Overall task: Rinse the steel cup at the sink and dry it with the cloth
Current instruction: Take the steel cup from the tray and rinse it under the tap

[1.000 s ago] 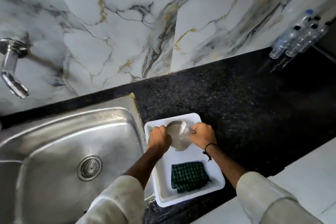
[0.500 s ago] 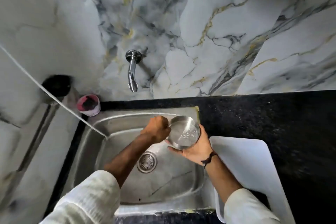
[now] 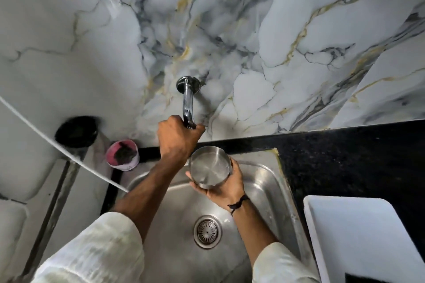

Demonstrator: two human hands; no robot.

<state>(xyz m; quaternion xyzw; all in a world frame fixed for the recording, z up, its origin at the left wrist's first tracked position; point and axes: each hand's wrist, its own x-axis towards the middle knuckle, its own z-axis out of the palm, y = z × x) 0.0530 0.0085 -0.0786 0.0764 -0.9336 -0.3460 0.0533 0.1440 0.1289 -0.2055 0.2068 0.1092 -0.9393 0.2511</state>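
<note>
With the sink (image 3: 264, 190) at centre, the tap (image 3: 187, 99) juts from the wall at twelve o'clock, a small tub (image 3: 123, 156) sits at ten o'clock, and a tray (image 3: 358, 236) rests on the tabletop (image 3: 345, 158) at four o'clock.

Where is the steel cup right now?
In the head view, the steel cup sits in the right hand, held over the back of the sink, just below the tap that the left hand grips.
</note>
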